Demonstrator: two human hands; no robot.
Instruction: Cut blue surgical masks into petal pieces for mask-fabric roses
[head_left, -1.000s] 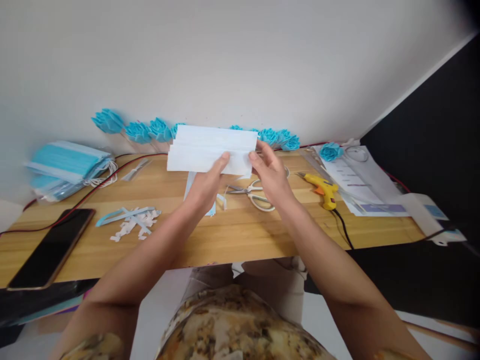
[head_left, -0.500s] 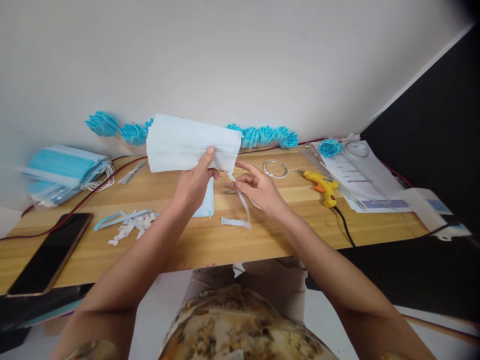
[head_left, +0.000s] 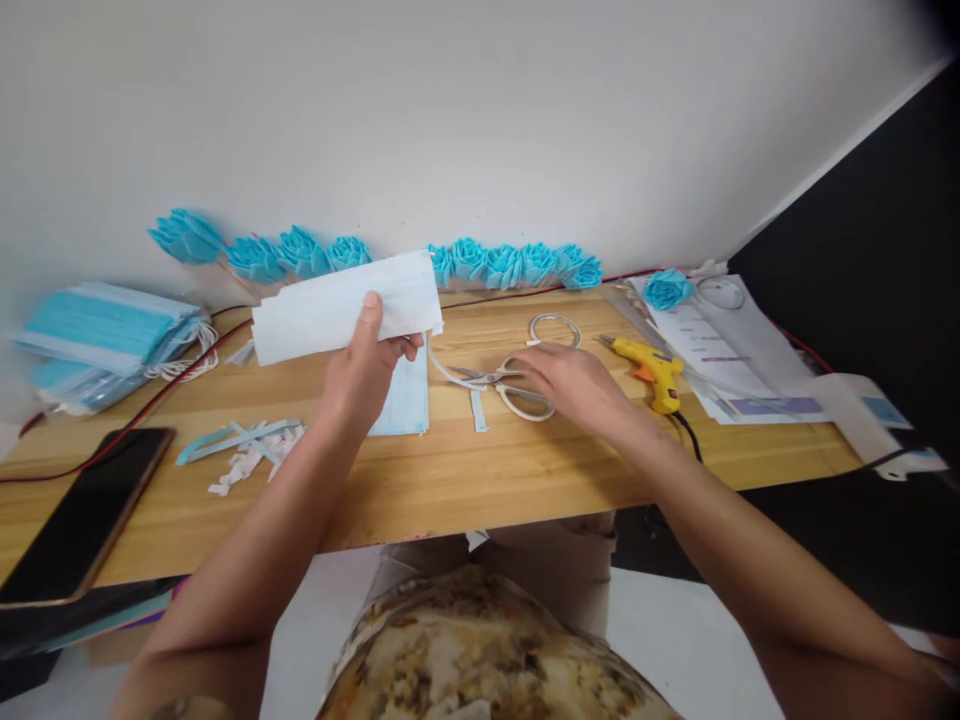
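Note:
My left hand (head_left: 365, 372) pinches a white pleated face mask (head_left: 330, 308) by its lower edge and holds it above the wooden desk (head_left: 465, 470). A white ear loop hangs from the mask's right end. My right hand (head_left: 574, 383) lies palm down over the handles of white-handled scissors (head_left: 495, 378) on the desk, fingers curled onto them. A light blue mask piece (head_left: 405, 400) lies flat below my left hand, and a small cut strip (head_left: 478, 410) lies beside the scissors.
A row of blue paper-like flowers (head_left: 517, 265) lines the wall. A stack of blue masks (head_left: 105, 335) sits at the far left, a phone (head_left: 82, 515) at the near left, cut scraps (head_left: 244, 450) between. A yellow glue gun (head_left: 652, 365), a wire ring (head_left: 553, 330) and papers (head_left: 720, 350) lie to the right.
My right hand let go of the torn strip and dropped onto the scissors. My left hand carried the mask leftward and tilted it. The strip now lies on the desk.

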